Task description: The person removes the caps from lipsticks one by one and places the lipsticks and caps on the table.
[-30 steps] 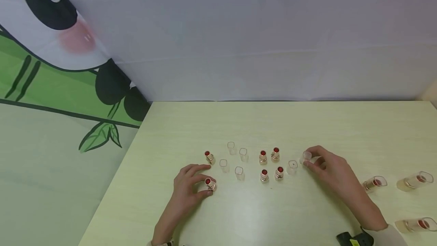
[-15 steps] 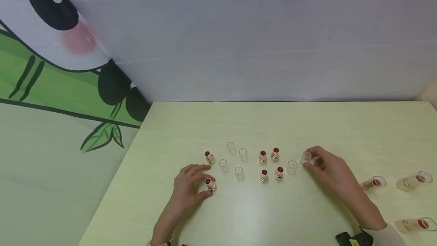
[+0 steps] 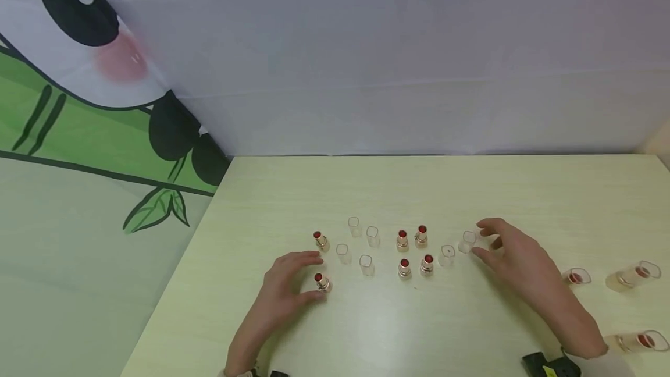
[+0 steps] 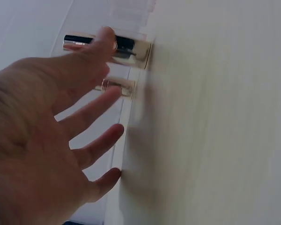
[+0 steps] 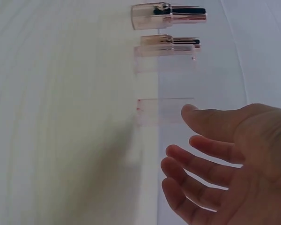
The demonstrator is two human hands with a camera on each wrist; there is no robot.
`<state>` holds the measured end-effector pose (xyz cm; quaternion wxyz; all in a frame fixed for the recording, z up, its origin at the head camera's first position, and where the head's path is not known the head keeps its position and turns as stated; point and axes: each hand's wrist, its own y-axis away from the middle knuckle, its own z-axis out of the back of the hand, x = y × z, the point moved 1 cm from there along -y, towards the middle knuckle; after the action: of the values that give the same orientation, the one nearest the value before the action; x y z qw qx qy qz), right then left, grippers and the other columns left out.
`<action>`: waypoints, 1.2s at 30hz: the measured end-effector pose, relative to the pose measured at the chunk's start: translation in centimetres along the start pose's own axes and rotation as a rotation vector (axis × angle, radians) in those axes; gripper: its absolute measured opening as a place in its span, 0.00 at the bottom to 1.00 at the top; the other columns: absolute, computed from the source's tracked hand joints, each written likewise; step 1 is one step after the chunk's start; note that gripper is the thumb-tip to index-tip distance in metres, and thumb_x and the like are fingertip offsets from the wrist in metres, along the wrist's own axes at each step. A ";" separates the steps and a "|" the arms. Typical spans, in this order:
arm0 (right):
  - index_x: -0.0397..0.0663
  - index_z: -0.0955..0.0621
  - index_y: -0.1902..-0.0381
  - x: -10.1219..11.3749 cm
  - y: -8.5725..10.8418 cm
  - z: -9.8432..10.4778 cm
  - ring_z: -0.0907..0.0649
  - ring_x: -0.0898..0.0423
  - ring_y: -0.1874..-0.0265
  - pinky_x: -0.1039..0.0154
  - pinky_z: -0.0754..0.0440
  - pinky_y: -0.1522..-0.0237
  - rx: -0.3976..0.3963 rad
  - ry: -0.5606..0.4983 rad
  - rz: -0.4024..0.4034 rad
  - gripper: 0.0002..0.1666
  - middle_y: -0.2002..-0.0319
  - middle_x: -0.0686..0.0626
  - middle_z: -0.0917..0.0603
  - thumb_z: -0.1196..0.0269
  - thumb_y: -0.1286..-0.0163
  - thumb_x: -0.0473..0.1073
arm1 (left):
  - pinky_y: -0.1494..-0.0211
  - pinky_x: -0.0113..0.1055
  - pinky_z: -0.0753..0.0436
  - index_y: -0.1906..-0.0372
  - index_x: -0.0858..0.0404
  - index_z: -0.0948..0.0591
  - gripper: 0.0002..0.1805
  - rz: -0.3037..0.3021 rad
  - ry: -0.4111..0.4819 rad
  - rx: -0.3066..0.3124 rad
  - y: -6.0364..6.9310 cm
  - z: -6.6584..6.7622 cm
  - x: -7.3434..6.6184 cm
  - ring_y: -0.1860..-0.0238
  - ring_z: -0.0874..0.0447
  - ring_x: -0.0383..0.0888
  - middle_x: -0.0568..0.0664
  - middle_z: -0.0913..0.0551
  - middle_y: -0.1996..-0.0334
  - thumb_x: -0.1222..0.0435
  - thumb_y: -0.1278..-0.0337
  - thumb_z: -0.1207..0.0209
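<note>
My left hand (image 3: pixel 281 288) is spread around an upright lipstick tube (image 3: pixel 321 282), thumb on one side and fingers on the other. In the left wrist view the thumb (image 4: pixel 100 43) passes in front of the gold tube (image 4: pixel 133 51); whether it touches cannot be told. Another lipstick (image 3: pixel 321 241) stands just beyond those fingers. Near my right hand (image 3: pixel 515 258) a clear cap (image 3: pixel 467 242) stands on the table, with the thumb and fingers parted beside it. The right wrist view shows that cap (image 5: pixel 164 111) just off the thumb tip, and the palm holds nothing.
Several clear caps (image 3: pixel 367 265) and several uncapped lipsticks (image 3: pixel 405 269) stand mid-table, with another cap (image 3: pixel 447 255) beside them. At the right are three capped lipsticks, one (image 3: pixel 577 277) partly behind the right forearm. A white cloth (image 3: pixel 398 74) hangs behind the table (image 3: pixel 419 330).
Both hands have let go: the left fingers have parted from the lipstick tube, and the right hand has drawn back to the right from the clear cap. Both things stay standing.
</note>
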<state>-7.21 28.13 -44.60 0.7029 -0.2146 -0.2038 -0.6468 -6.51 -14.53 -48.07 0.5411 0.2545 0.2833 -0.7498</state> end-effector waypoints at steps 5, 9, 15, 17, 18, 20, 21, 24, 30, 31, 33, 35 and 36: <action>0.39 0.28 0.31 0.2 0.5 0.9 0.14 0.37 0.49 0.42 0.17 0.58 -0.014 0.010 -0.001 0.32 0.41 0.35 0.16 0.33 0.27 0.45 | 0.26 0.44 0.29 0.39 0.49 0.16 0.33 0.037 0.040 -0.023 0.2 0.7 -0.7 0.31 0.25 0.43 0.33 0.17 0.39 0.63 0.54 0.19; 0.41 0.28 0.30 0.0 0.3 1.9 0.15 0.37 0.51 0.44 0.17 0.60 -0.030 0.014 0.008 0.32 0.41 0.36 0.16 0.33 0.26 0.46 | 0.29 0.31 0.28 0.39 0.44 0.17 0.32 0.031 0.070 -0.110 0.3 1.2 -2.0 0.32 0.25 0.39 0.31 0.17 0.39 0.64 0.52 0.21; 0.43 0.26 0.32 -0.9 -0.1 3.3 0.15 0.36 0.54 0.45 0.19 0.61 -0.105 0.007 0.029 0.29 0.42 0.37 0.15 0.33 0.26 0.46 | 0.31 0.23 0.30 0.40 0.46 0.16 0.29 -0.087 0.052 -0.309 -0.5 1.1 -4.4 0.34 0.24 0.38 0.38 0.15 0.41 0.69 0.47 0.24; 0.43 0.25 0.33 -1.2 -0.2 3.7 0.15 0.36 0.55 0.46 0.20 0.61 -0.140 0.008 0.033 0.27 0.43 0.37 0.14 0.33 0.26 0.46 | 0.32 0.23 0.30 0.41 0.47 0.16 0.28 -0.113 0.057 -0.372 -0.8 0.8 -5.2 0.35 0.24 0.38 0.39 0.15 0.42 0.70 0.46 0.24; 0.44 0.24 0.34 -1.4 -0.1 3.9 0.15 0.36 0.55 0.46 0.20 0.61 -0.157 0.008 0.033 0.27 0.44 0.38 0.14 0.33 0.26 0.46 | 0.32 0.23 0.29 0.41 0.48 0.16 0.28 -0.127 0.059 -0.401 -0.9 0.6 -5.6 0.36 0.24 0.38 0.40 0.15 0.43 0.71 0.46 0.24; 0.44 0.24 0.34 -1.8 -0.1 4.3 0.15 0.35 0.55 0.46 0.20 0.60 -0.178 0.006 0.031 0.26 0.45 0.37 0.14 0.33 0.26 0.46 | 0.34 0.24 0.28 0.41 0.51 0.16 0.28 -0.171 0.073 -0.452 -1.2 0.1 -6.4 0.38 0.23 0.40 0.42 0.15 0.44 0.73 0.47 0.25; 0.44 0.23 0.35 -2.0 -0.1 4.6 0.15 0.35 0.55 0.46 0.20 0.60 -0.184 0.003 0.026 0.26 0.45 0.36 0.14 0.33 0.26 0.46 | 0.35 0.25 0.27 0.41 0.52 0.15 0.27 -0.193 0.080 -0.472 -1.4 -0.3 -6.8 0.40 0.22 0.40 0.43 0.15 0.44 0.73 0.47 0.25; 0.44 0.23 0.35 -2.5 0.3 5.1 0.16 0.33 0.55 0.48 0.22 0.62 -0.203 0.007 0.007 0.25 0.46 0.35 0.14 0.33 0.26 0.46 | 0.38 0.27 0.26 0.43 0.55 0.15 0.25 -0.267 0.089 -0.493 -2.0 -1.4 -7.8 0.42 0.20 0.43 0.45 0.14 0.46 0.73 0.46 0.25; 0.46 0.23 0.34 -3.6 1.0 6.1 0.15 0.43 0.64 0.60 0.28 0.67 -0.205 0.013 -0.041 0.25 0.47 0.32 0.16 0.34 0.24 0.48 | 0.45 0.24 0.25 0.45 0.56 0.15 0.24 -0.356 0.086 -0.479 -3.1 -3.6 -9.9 0.49 0.20 0.44 0.46 0.13 0.51 0.71 0.47 0.24; 0.46 0.23 0.35 -3.8 1.1 6.2 0.16 0.47 0.67 0.62 0.29 0.68 -0.211 0.022 -0.040 0.25 0.48 0.32 0.15 0.34 0.25 0.48 | 0.46 0.25 0.25 0.45 0.56 0.15 0.24 -0.367 0.083 -0.478 -3.2 -3.9 -10.2 0.49 0.20 0.44 0.46 0.13 0.51 0.71 0.48 0.24; 0.45 0.22 0.36 -4.1 1.2 6.4 0.18 0.53 0.72 0.64 0.30 0.70 -0.218 0.029 -0.037 0.24 0.49 0.31 0.15 0.33 0.26 0.47 | 0.44 0.26 0.24 0.45 0.55 0.15 0.24 -0.384 0.070 -0.469 -3.5 -4.5 -10.8 0.48 0.20 0.44 0.45 0.13 0.50 0.70 0.49 0.23; 0.45 0.21 0.37 -4.4 1.3 6.6 0.18 0.54 0.75 0.64 0.31 0.71 -0.227 0.037 -0.033 0.24 0.50 0.30 0.15 0.32 0.27 0.46 | 0.36 0.32 0.25 0.45 0.56 0.15 0.24 -0.399 0.062 -0.456 -3.7 -5.0 -11.3 0.47 0.19 0.44 0.44 0.13 0.49 0.69 0.49 0.23; 0.44 0.21 0.37 -4.6 1.3 6.6 0.17 0.52 0.73 0.64 0.31 0.71 -0.231 0.038 -0.032 0.24 0.50 0.30 0.15 0.32 0.27 0.45 | 0.35 0.33 0.25 0.45 0.55 0.15 0.24 -0.404 0.059 -0.449 -3.8 -5.3 -11.5 0.46 0.18 0.43 0.44 0.13 0.49 0.69 0.49 0.23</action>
<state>-6.34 35.75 -41.76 0.6670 -0.2786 -0.1181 -0.6809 -6.46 -2.21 -43.34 0.4154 0.0887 0.5026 -0.7530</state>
